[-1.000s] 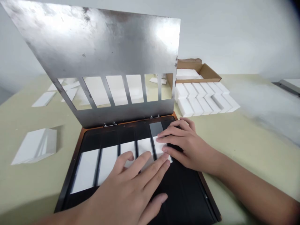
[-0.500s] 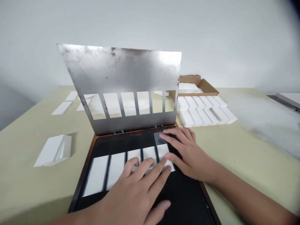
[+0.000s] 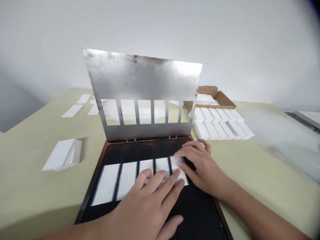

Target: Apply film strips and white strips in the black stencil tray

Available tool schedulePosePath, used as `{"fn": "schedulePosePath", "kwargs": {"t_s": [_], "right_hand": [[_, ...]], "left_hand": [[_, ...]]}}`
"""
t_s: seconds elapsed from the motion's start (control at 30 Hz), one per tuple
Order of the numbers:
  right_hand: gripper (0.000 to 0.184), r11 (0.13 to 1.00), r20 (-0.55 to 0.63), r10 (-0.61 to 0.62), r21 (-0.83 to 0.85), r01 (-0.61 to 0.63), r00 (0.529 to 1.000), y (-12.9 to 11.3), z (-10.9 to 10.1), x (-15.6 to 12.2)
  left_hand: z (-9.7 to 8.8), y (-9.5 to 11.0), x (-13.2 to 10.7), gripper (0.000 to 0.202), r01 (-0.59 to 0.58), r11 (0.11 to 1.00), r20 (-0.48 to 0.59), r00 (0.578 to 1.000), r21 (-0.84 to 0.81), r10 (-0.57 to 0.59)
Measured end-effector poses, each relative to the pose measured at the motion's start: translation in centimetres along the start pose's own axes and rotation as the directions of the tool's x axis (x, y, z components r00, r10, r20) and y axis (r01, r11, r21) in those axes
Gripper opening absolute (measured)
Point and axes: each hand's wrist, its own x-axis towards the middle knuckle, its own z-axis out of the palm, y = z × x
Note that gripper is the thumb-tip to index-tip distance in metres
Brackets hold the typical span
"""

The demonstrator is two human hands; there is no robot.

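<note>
A black tray (image 3: pixel 86 200) with a copper-coloured edge lies in front of me, with white rectangular strips in its dark lanes. One of them (image 3: pixel 107 183) at the left is uncovered. My left hand (image 3: pixel 147 200) lies flat over the middle strips, its fingers apart. My right hand (image 3: pixel 202 170) rests with its fingertips on the rightmost strip (image 3: pixel 182 176), and the thumb lies beside it. Neither hand visibly grips anything. A slotted steel plate (image 3: pixel 142 80) stands raised on hinges at the tray's far edge.
An open cardboard box (image 3: pixel 222 100) and rows of white blocks (image 3: pixel 220 125) sit at the back right. A stack of white sheets (image 3: pixel 62 155) and loose strips (image 3: pixel 72 111) lie left on the pale green table (image 3: pixel 30 173). A grey-edged object (image 3: pixel 307 117) shows at far right.
The view has turned and levelled, so the tray and plate sit further right and lower. My right fingers have shifted from the lane's dark far end back onto the rightmost strip.
</note>
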Motion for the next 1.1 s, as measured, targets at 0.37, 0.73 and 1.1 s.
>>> {"fn": "schedulePosePath", "kwargs": {"t_s": [0.37,0.73,1.1], "right_hand": [[0.018,0.988,-0.016,-0.151,-0.048,0.15,0.988,0.0,-0.8,-0.6],[0.017,0.989,-0.003,-0.145,-0.014,0.145,0.989,0.2,-0.8,-1.1],[0.024,0.979,0.055,-0.156,0.144,0.147,0.986,-0.5,-2.3,-0.8]], "left_hand": [[-0.1,-0.3,0.0,0.047,0.039,0.999,0.024,0.999,-0.013,-0.039],[-0.5,-1.3,0.4,0.046,0.029,1.0,0.029,0.999,0.002,-0.029],[-0.2,-2.3,0.4,0.063,-0.05,0.996,0.134,0.989,-0.076,0.06]]}}
